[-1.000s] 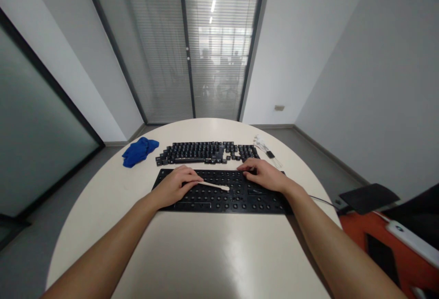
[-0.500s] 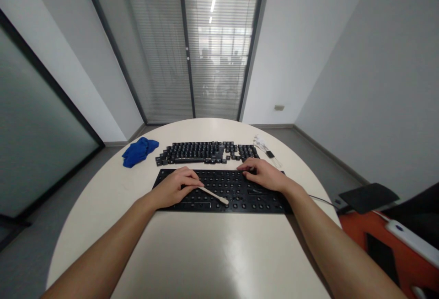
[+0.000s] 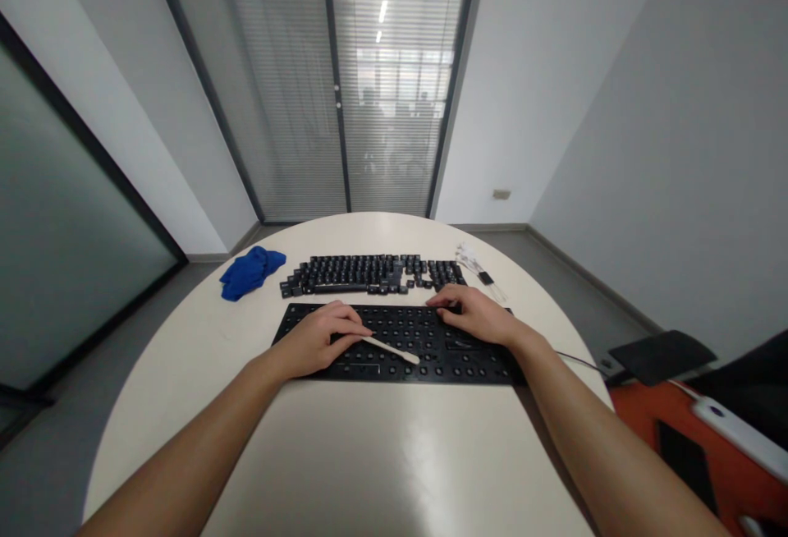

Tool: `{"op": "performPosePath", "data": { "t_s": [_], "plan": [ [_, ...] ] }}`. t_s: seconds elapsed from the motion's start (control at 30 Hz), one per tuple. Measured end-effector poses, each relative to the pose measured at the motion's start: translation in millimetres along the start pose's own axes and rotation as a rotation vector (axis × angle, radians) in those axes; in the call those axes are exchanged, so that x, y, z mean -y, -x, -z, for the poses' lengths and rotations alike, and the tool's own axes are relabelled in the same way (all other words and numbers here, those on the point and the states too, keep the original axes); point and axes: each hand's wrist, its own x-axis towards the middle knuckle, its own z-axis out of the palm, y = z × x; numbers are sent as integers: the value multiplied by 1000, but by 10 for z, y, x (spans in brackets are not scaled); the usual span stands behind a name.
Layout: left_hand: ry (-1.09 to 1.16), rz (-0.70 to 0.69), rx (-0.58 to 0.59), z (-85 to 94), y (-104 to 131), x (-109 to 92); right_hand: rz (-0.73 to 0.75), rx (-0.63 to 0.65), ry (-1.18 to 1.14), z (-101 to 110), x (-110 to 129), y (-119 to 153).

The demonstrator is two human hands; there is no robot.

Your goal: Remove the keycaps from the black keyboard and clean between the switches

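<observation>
A black keyboard base with its keycaps off lies before me on the table. My left hand, resting over its left half, pinches a thin cream-coloured stick with a brush-like tip. The stick slants to the right and its wider tip is at the lower middle rows of switches. My right hand lies on the right part of the base. Its fingertips reach the far edge, with the thumb bent on the near side of that edge. Just beyond the base, loose black keycaps are laid out in rows.
On the round cream table a crumpled blue cloth lies at the back left. Thin wires with a small black piece lie at the back right. A cable runs off rightward toward an orange surface with a power strip.
My left hand has shifted slightly to the right, and the stick's tip has moved right over the switches with it. My right hand has stayed in place.
</observation>
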Motion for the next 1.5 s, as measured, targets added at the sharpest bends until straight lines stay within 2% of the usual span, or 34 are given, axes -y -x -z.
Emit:
{"op": "performPosePath", "data": {
  "t_s": [0.5, 0.8, 1.2, 1.5],
  "plan": [
    [-140, 188, -204, -90, -13, 107, 0, -1, -2, 1, 3, 7],
    [-173, 244, -255, -138, -24, 148, 2, 2, 7, 0, 18, 3],
    [-175, 286, -266, -142, -19, 157, 55, 19, 47, 1, 8, 7],
    [-123, 271, -216, -101, -23, 112, -83, 5, 109, 25, 25, 22]
  ]
}}
